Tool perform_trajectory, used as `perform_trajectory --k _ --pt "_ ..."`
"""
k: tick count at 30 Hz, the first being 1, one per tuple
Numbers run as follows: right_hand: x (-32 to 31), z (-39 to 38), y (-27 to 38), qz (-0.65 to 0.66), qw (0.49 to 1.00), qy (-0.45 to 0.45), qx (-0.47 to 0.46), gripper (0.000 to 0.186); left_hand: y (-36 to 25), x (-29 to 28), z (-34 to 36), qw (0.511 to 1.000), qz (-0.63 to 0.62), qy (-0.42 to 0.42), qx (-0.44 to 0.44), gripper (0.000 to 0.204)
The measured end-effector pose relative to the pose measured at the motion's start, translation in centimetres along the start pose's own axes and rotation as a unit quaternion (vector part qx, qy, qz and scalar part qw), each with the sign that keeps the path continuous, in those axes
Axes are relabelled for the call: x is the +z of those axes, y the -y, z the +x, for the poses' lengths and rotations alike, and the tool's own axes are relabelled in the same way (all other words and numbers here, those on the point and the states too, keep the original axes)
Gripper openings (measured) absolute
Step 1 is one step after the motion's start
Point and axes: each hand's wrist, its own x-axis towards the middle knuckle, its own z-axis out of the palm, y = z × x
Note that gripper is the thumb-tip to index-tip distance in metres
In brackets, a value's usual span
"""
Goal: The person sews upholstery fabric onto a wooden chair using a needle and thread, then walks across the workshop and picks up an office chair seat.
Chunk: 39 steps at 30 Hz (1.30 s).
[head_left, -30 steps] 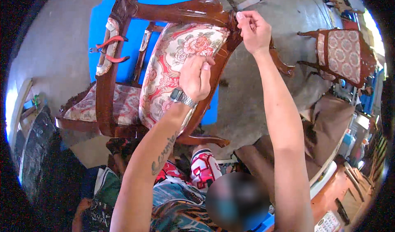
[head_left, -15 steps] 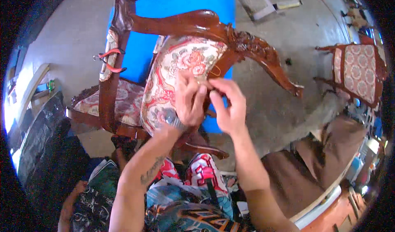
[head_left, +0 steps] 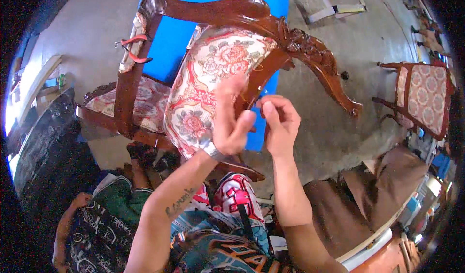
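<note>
Two bare hands at the tilted floral armchair (head_left: 191,96). Left hand (head_left: 228,127): blurred, thumb apart, grip indeterminable. Right hand (head_left: 282,125): fingertips pinched, contents unclear. Risk: jolting the frame could drop red-handled pliers (head_left: 135,39) off the padded armrest (head_left: 140,25).

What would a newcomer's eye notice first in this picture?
Probably the dark wooden chair with the floral cushion, large in the middle, against a bright blue surface. Next, perhaps, the red-handled pliers on the chair's frame, upper left. The left hand is before the cushion's lower right side, the right hand close beside it.
</note>
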Motion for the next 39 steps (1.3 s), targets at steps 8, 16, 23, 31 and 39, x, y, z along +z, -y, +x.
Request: perform_trajectory --k 8,16,23,31,39 --pt "0.1 1.1 -0.2 0.121 0.991 -0.052 0.021 0.008 -0.6 -3.1 2.2 0.961 0.265 -0.059 0.057 0.03" --pt "1.6 0.9 0.9 0.08 0.996 -0.022 -0.041 0.012 0.3 -2.2 2.2 0.918 0.339 0.09 0.187 0.019" --pt "2.9 -0.5 2.3 0.09 0.993 -0.02 -0.076 0.016 -1.2 -1.1 0.5 0.897 0.389 0.061 0.2 0.019" --pt "3.2 -0.5 3.8 0.217 0.97 -0.041 -0.1 0.018 1.2 -2.3 1.9 0.914 0.117 0.316 0.225 0.025" --pt "4.6 -2.1 1.9 0.341 0.928 -0.144 0.044 0.025 1.7 -3.5 0.0 0.939 0.062 0.216 0.261 0.024"
